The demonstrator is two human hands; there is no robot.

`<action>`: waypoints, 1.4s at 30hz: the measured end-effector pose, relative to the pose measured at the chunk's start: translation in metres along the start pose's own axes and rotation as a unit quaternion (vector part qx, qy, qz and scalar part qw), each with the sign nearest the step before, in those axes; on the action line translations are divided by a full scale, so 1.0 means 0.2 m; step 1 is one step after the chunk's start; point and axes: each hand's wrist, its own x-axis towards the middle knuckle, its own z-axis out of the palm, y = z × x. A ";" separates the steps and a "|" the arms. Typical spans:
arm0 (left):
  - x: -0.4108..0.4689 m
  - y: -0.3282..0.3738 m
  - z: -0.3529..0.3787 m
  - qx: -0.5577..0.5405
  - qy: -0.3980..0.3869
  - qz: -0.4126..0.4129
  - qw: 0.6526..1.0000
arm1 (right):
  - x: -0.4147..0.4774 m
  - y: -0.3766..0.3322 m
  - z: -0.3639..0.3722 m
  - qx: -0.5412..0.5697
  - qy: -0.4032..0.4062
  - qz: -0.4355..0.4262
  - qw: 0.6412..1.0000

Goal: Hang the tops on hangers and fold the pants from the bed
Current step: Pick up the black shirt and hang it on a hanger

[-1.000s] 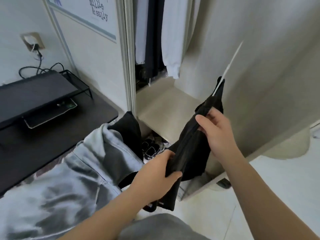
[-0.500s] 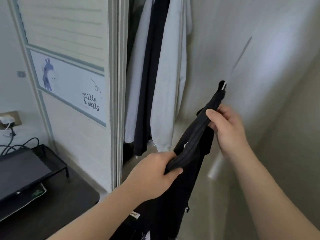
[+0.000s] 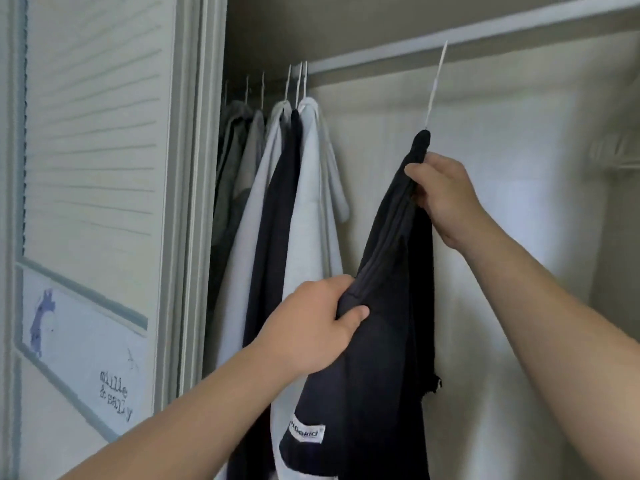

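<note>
now: hanging step. dark navy fabric top (image 3: 391,306) on thin white wire hanger (image 3: 437,84), hook up at white closet rod (image 3: 502,29); seated or not, cannot tell. right hand (image 3: 443,199) pinches its collar end, left hand (image 3: 311,327) grips the fold lower. next, likely: settle hook, release.

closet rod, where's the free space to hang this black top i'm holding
The rod is bare from the white hoodie rightward, past the black top and its hanger hook, towards the wire shelf. That stretch should take it. The left end, by the door frame, is crowded: hangers bunched, garments touching.
</note>
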 end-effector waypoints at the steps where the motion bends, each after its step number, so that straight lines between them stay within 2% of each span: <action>1: 0.07 0.01 -0.03 0.011 0.008 0.001 1.000 | 0.09 -0.01 -0.02 -0.014 0.003 -0.009 1.000; 8: 0.41 0.06 -0.23 0.132 0.082 0.023 0.988 | 0.61 -0.09 -0.15 -0.056 -0.007 -0.028 0.998; 17: 0.54 0.11 -0.33 0.230 0.115 0.033 0.966 | 0.92 -0.07 -0.08 -0.030 -0.004 0.034 0.999; 21: 0.54 0.09 -0.34 0.246 0.106 0.025 0.963 | 0.93 0.04 -0.06 -0.052 -0.008 0.077 0.996; 25: 0.53 0.04 -0.34 0.239 0.108 0.023 0.965 | 0.93 0.09 -0.04 -0.037 0.011 0.081 0.996; 28: 0.53 0.00 -0.34 0.248 0.109 0.016 0.962 | 0.91 0.07 0.00 -0.098 0.017 0.089 0.991; 34: 0.52 -0.07 -0.35 0.239 0.118 0.002 0.964 | 0.81 0.02 0.11 -0.236 -0.064 0.087 0.966; 37: 0.52 -0.09 -0.36 0.236 0.122 0.005 0.964 | 0.78 0.02 0.16 -0.249 -0.099 0.083 0.960; 40: 0.52 -0.10 -0.38 0.231 0.128 0.006 0.964 | 0.78 0.04 0.20 -0.226 -0.102 0.049 0.967; 42: 0.51 -0.11 -0.39 0.230 0.127 0.002 0.965 | 0.78 0.05 0.23 -0.249 -0.097 0.029 0.963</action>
